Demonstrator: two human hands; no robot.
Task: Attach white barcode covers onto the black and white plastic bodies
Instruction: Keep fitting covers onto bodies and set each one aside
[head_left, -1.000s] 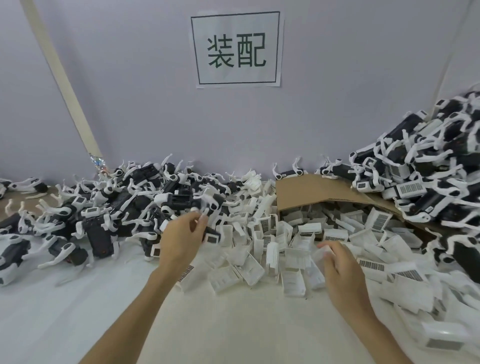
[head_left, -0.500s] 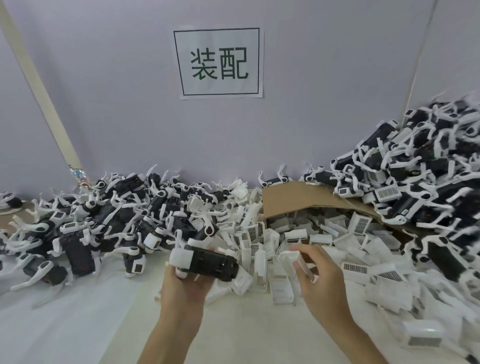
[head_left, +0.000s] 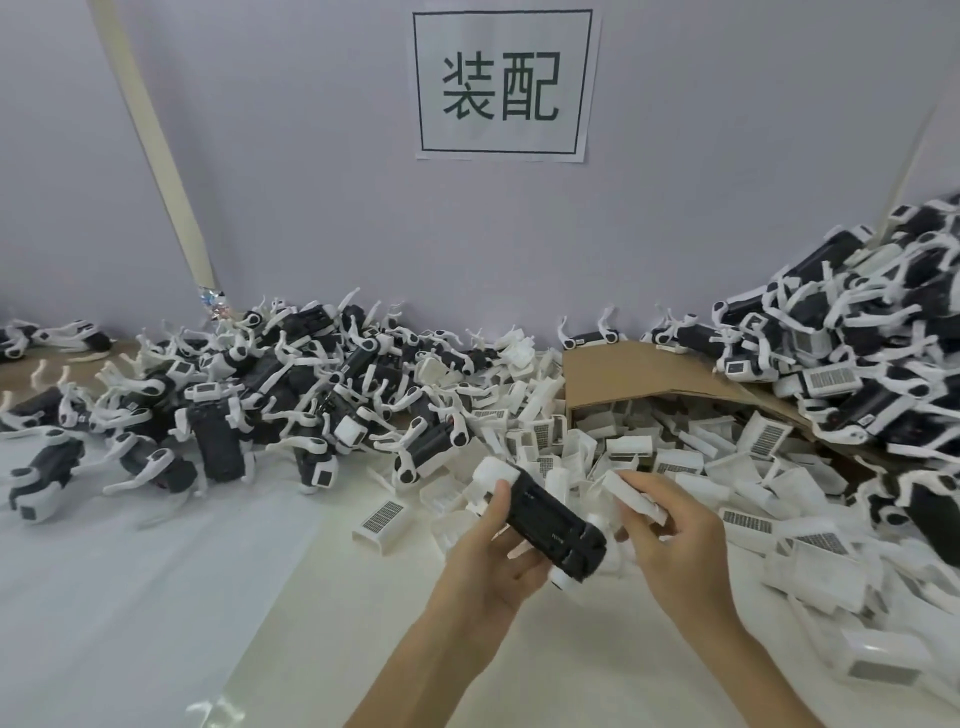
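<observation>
Near the cardboard box (head_left: 623, 374), the left hand (head_left: 488, 566) gripping a black body (head_left: 553, 525) has met the right hand (head_left: 670, 545) pinching a white cover (head_left: 636, 496), apparently not yet seated.

The left hand (head_left: 493, 571) is gripping a black and white plastic body (head_left: 550, 525), holding it tilted above the bench (head_left: 156, 597). The right hand (head_left: 675, 545) is pinching a white barcode cover (head_left: 634, 493) just right of that body. Loose covers (head_left: 675, 447) are spilling from a cardboard box (head_left: 634, 374). A left heap of bodies (head_left: 218, 415) and a taller right heap (head_left: 857, 364) are lying against the wall below a paper sign (head_left: 501, 85).
</observation>
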